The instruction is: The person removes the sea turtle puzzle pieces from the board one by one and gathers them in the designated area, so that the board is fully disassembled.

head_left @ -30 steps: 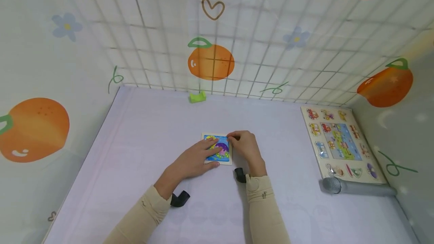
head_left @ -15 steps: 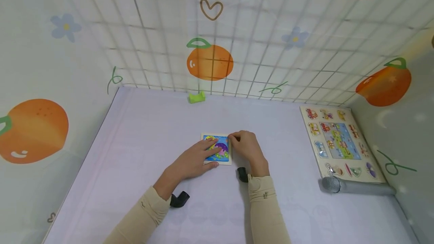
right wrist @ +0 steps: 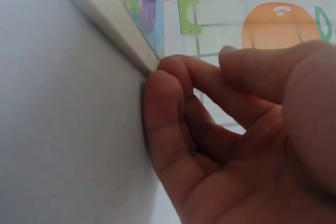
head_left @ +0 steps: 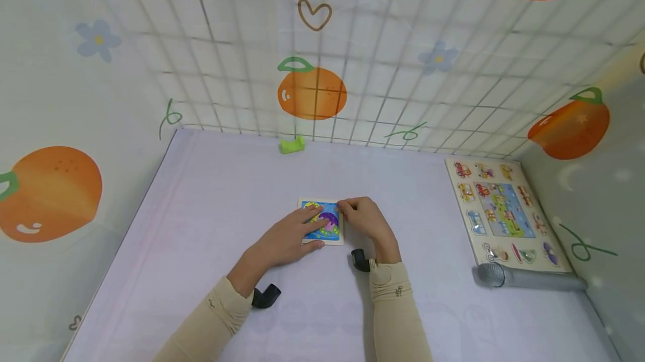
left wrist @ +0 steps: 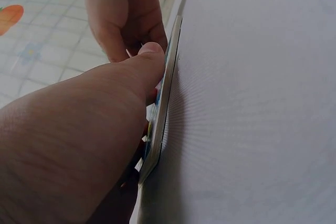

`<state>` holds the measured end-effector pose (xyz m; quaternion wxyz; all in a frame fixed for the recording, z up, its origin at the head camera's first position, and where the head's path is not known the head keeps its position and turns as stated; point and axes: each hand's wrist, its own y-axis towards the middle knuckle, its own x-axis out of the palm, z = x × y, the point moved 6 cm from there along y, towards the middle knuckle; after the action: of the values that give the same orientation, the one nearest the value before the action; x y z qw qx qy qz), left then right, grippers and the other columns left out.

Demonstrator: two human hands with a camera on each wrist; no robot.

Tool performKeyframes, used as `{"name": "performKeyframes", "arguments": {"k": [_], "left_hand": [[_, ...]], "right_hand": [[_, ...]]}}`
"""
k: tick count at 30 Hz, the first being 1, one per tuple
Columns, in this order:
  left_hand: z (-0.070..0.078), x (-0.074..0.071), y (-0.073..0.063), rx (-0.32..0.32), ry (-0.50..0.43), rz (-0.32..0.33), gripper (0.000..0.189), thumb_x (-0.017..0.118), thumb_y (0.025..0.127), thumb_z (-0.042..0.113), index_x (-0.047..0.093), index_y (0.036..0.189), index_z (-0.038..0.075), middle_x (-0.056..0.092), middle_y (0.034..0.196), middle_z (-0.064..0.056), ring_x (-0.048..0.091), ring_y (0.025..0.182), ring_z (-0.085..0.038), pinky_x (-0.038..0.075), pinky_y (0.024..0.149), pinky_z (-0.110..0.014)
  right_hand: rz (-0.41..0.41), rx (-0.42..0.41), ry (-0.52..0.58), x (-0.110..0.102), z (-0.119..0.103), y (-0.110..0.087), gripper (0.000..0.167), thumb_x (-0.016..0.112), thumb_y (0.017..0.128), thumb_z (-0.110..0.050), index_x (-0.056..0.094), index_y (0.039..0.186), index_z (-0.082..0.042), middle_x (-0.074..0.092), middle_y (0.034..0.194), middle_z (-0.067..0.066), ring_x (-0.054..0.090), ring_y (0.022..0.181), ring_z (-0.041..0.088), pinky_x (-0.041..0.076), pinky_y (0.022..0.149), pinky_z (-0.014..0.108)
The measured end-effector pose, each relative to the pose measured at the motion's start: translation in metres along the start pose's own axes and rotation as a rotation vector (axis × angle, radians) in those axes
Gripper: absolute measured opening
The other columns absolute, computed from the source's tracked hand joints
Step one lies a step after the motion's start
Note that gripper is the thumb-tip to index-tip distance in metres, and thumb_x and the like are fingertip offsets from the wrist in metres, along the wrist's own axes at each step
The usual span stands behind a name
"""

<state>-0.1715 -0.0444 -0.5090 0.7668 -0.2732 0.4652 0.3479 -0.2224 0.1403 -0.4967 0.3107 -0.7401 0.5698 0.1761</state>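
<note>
A small square wooden picture puzzle (head_left: 331, 232) lies on the table, with a blue, purple and yellow picture inside a pale frame. My left hand (head_left: 284, 239) rests across its left part with fingers spread and mostly straight, and the thumb is by the front edge. At the far right corner, the curled fingers of my right hand (head_left: 370, 219) hold the puzzle. In the right wrist view, these fingers (right wrist: 164, 95) touch the frame's corner, while the thumb stands apart from them. The left wrist view shows the puzzle (left wrist: 167, 95) edge-on under the left hand.
A larger wooden puzzle board (head_left: 466, 222) with vehicle pictures lies at the right, with a grey microphone (head_left: 534, 278) along its near edge. A light green block (head_left: 293, 145) sits at the back of the table. Fabric-covered grid walls (head_left: 373, 88) enclose the back and sides.
My right hand shifted slightly right, then slightly back left, staying at the puzzle's corner. My left hand and the puzzle look nearly unchanged.
</note>
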Motion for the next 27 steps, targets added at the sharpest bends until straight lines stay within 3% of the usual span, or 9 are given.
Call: {"name": "performKeyframes", "arguments": {"k": [5, 10, 13, 17, 20, 22, 27], "left_hand": [[0.000, 0.001, 0.001, 0.000, 0.010, -0.003, 0.065, 0.057, 0.100, 0.056, 0.040, 0.158, 0.029, 0.028, 0.170, 0.001, 0.026, 0.157, -0.025, 0.027, 0.127, -0.045], [0.000, 0.000, 0.001, 0.005, 0.012, -0.001, 0.065, 0.057, 0.100, 0.055, 0.040, 0.158, 0.029, 0.028, 0.169, 0.000, 0.027, 0.157, -0.025, 0.028, 0.127, -0.045], [-0.001, -0.001, 0.002, 0.002, 0.012, 0.003, 0.065, 0.059, 0.100, 0.054, 0.041, 0.157, 0.028, 0.029, 0.169, 0.000, 0.028, 0.157, -0.025, 0.028, 0.127, -0.045], [0.001, 0.000, 0.003, 0.019, 0.006, 0.001, 0.064, 0.058, 0.101, 0.053, 0.042, 0.157, 0.027, 0.029, 0.169, -0.001, 0.027, 0.157, -0.025, 0.027, 0.127, -0.045], [0.001, 0.002, 0.003, 0.029, 0.010, 0.001, 0.065, 0.056, 0.101, 0.054, 0.041, 0.157, 0.027, 0.029, 0.169, -0.002, 0.027, 0.157, -0.026, 0.027, 0.128, -0.045], [0.000, 0.003, 0.002, 0.024, 0.018, 0.005, 0.065, 0.056, 0.101, 0.055, 0.041, 0.157, 0.027, 0.029, 0.169, -0.001, 0.028, 0.157, -0.025, 0.027, 0.128, -0.044], [0.000, 0.002, 0.001, 0.014, 0.007, 0.014, 0.065, 0.059, 0.100, 0.054, 0.042, 0.157, 0.027, 0.030, 0.169, -0.001, 0.029, 0.156, -0.026, 0.028, 0.127, -0.045]], "right_hand": [[-0.007, 0.030, -0.006, 0.000, -0.003, -0.002, 0.034, 0.055, 0.105, -0.032, 0.079, 0.112, -0.010, 0.069, 0.090, 0.003, 0.050, 0.077, 0.015, 0.038, 0.065, 0.026], [-0.014, 0.057, -0.010, 0.002, -0.006, -0.002, 0.034, 0.054, 0.106, -0.031, 0.078, 0.117, -0.009, 0.070, 0.096, 0.007, 0.052, 0.079, 0.018, 0.040, 0.065, 0.029], [-0.010, 0.059, -0.021, 0.004, -0.007, -0.002, 0.034, 0.055, 0.106, -0.029, 0.075, 0.124, -0.010, 0.073, 0.114, 0.008, 0.058, 0.092, 0.018, 0.050, 0.078, 0.033], [0.003, 0.072, -0.085, 0.006, -0.009, -0.003, 0.034, 0.055, 0.106, -0.027, 0.071, 0.131, -0.010, 0.070, 0.133, 0.010, 0.060, 0.101, 0.020, 0.053, 0.086, 0.038], [0.011, 0.074, -0.127, 0.006, -0.010, -0.004, 0.034, 0.055, 0.106, -0.026, 0.071, 0.129, -0.009, 0.071, 0.128, 0.010, 0.060, 0.092, 0.022, 0.050, 0.073, 0.033], [0.022, 0.064, -0.133, 0.006, -0.011, -0.003, 0.033, 0.055, 0.106, -0.026, 0.072, 0.128, -0.009, 0.073, 0.125, 0.010, 0.060, 0.090, 0.020, 0.048, 0.071, 0.030], [0.070, 0.087, -0.059, 0.005, -0.007, -0.001, 0.030, 0.057, 0.104, -0.026, 0.075, 0.121, -0.009, 0.074, 0.120, 0.009, 0.061, 0.094, 0.020, 0.052, 0.079, 0.033]]}}
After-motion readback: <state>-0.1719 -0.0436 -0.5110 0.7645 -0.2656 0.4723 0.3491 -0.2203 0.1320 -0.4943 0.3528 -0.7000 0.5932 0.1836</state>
